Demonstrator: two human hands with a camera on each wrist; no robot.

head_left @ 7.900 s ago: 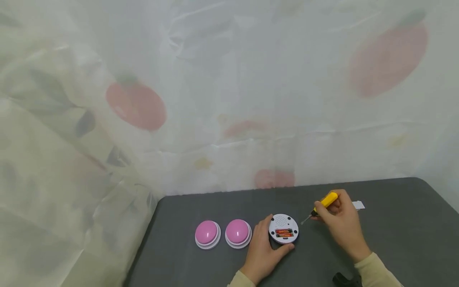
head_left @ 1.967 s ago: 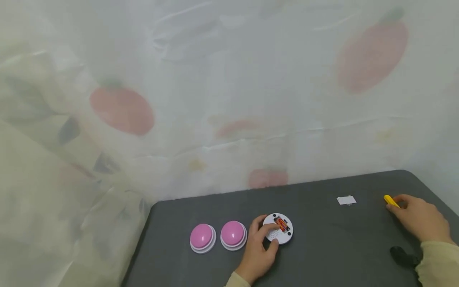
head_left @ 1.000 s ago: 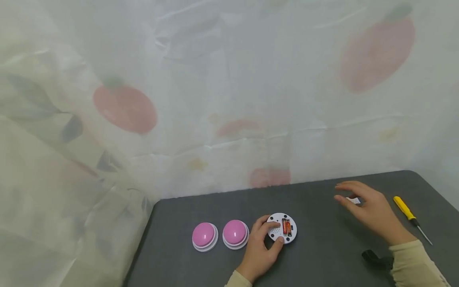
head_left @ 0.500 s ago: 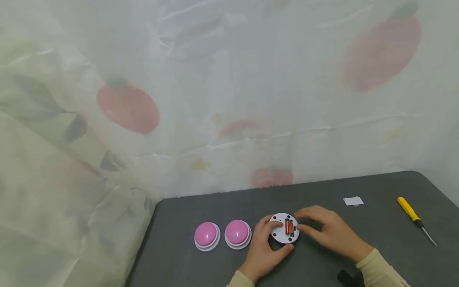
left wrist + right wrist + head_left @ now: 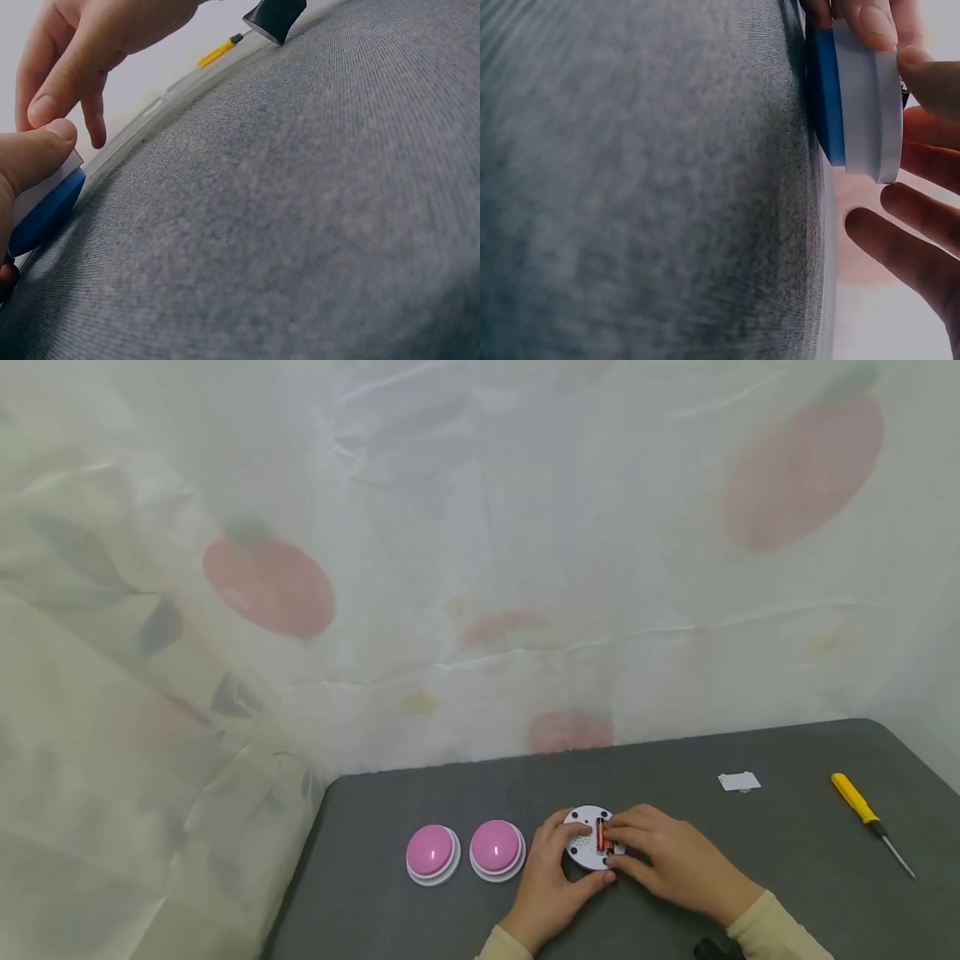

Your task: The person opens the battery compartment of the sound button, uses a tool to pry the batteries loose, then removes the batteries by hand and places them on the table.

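A round push button (image 5: 583,858) lies upside down, its white underside up and its battery compartment uncovered. In the right wrist view its dome (image 5: 826,105) is blue. My left hand (image 5: 546,887) grips it by the rim, thumb at the near edge and index finger across the underside. One red battery (image 5: 601,835) shows in the compartment; a second is mostly hidden by my right hand (image 5: 675,864), whose thumb and fingertips pinch at it. Two more buttons, a pink one (image 5: 430,850) and another pink one (image 5: 495,846), stand dome up, left of my left hand.
A small white battery cover (image 5: 739,782) lies toward the back of the dark grey table (image 5: 450,927). Farther right is a yellow-handled screwdriver (image 5: 855,797), its shaft pointing toward the front. A black object (image 5: 712,950) sits by the right sleeve. A patterned curtain (image 5: 420,568) hangs behind.
My right hand put the screwdriver down at the right, then moved left to the batteries. My left hand has kept hold of the button, which has turned so the batteries point toward the front.
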